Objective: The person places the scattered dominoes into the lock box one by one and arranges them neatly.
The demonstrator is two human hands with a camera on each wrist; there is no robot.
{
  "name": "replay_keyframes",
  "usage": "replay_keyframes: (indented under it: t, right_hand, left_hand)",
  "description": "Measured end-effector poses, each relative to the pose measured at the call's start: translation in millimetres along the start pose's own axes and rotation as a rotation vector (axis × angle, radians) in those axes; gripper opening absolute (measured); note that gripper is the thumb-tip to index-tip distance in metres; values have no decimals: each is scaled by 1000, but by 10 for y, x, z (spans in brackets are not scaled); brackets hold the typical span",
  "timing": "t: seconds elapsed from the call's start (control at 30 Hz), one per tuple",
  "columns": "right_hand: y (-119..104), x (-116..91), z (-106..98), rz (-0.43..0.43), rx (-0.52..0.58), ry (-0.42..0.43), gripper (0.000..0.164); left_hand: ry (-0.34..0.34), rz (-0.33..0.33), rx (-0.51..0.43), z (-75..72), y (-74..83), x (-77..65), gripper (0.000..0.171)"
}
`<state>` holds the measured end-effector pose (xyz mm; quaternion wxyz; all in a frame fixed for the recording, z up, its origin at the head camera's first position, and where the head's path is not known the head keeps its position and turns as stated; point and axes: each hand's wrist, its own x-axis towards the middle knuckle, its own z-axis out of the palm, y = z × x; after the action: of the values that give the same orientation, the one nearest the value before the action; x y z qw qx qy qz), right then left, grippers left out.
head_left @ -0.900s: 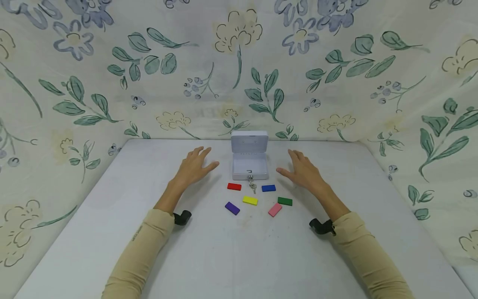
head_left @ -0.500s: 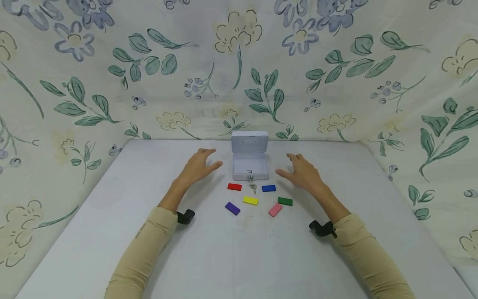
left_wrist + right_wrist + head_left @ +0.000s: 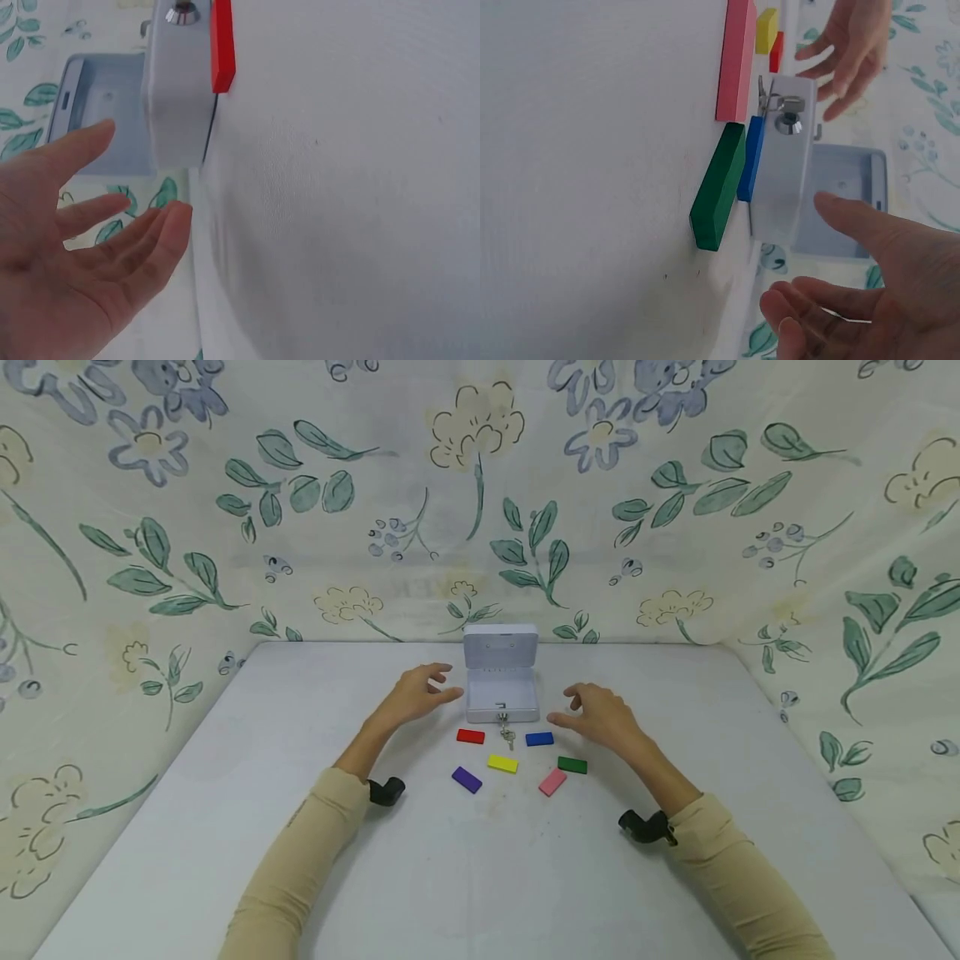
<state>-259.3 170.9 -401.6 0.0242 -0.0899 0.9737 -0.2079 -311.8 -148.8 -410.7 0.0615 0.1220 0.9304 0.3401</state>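
Note:
A small white metal cash box point(image 3: 502, 693) stands at the back of the table with its lid point(image 3: 501, 647) raised. Keys point(image 3: 508, 737) hang from the lock point(image 3: 789, 122) on its front. My left hand point(image 3: 417, 693) is held just left of the box, fingers loosely bent, thumb toward the box's side. On the other side, my right hand point(image 3: 598, 715) hovers a little farther off, its fingers relaxed and nothing in them. Nearest to it lie a blue block point(image 3: 539, 739) and a green block point(image 3: 572, 765). A red block point(image 3: 471, 737) lies before the box's left front.
Farther forward on the white table point(image 3: 480, 877) lie a yellow block point(image 3: 502, 764), a purple block point(image 3: 467, 780) and a pink block point(image 3: 552, 782). A floral cloth point(image 3: 420, 510) rises behind the table's back edge.
My left hand has moved right, closer to the box. My right hand has come slightly left and nearer, its fingers bending more. The box and blocks have stayed in place.

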Motion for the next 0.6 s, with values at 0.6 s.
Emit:
replay_keyframes:
  t: [0.6]
  right_hand:
    - [-54, -34, 79, -62, 80, -148, 42]
  left_hand:
    - [-87, 1, -141, 73, 91, 112, 57]
